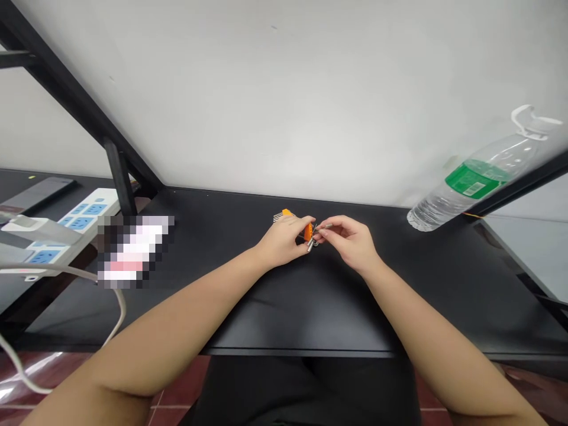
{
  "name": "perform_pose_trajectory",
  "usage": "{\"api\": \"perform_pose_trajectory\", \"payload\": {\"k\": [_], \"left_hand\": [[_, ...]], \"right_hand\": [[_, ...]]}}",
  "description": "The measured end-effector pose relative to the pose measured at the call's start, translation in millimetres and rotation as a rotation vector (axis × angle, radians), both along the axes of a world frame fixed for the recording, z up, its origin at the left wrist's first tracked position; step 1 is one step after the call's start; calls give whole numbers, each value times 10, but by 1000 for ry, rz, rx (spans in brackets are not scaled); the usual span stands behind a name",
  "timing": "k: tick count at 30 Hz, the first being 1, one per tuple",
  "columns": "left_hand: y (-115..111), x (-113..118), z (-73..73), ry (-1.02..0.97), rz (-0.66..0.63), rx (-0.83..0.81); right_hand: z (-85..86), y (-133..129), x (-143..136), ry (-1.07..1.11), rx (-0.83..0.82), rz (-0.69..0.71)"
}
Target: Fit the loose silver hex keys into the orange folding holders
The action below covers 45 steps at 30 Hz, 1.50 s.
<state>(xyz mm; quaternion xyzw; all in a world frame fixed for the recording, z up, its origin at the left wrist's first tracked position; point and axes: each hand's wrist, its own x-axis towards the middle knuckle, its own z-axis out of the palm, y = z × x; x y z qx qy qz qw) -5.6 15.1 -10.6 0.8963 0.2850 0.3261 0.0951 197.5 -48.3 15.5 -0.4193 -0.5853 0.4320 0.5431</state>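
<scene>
My left hand (284, 239) is closed around an orange plastic holder (309, 231) that looks like a hex key set. Several slim silver rods (277, 217) stick out in a row past its far left side. More metal ends show between the thumb and fingers, nearest my right hand. Fingertips of my right hand (350, 239) pinch a thin silver metal rod (328, 225) right beside the holder. Fingers cover much of both things, so I cannot tell whether the rod touches the holder. Both hands are just above the black table (306, 313).
A large clear bottle (477, 177) with a green label stands at the back right. To the left lie a pixelated phone-like object (137, 248), a white power strip (95, 210) with plugs, and a pale cable (122, 307). A black frame and white wall (284, 106) bound the table.
</scene>
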Motion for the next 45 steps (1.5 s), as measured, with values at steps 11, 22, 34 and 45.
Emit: {"api": "perform_pose_trajectory", "payload": {"k": [11,22,34,45], "left_hand": [[-14,0,15,0,16,-9],[-23,0,39,-63,-59,-30],[-57,26,35,-16,-60,-14],[22,-17,9,-28,50,-55]], "right_hand": [[-7,-6,70,-376,324,-12],[8,-8,104,-430,337,147],[-161,126,27,-191,-48,132],[-174,261,420,-1078,227,24]]}}
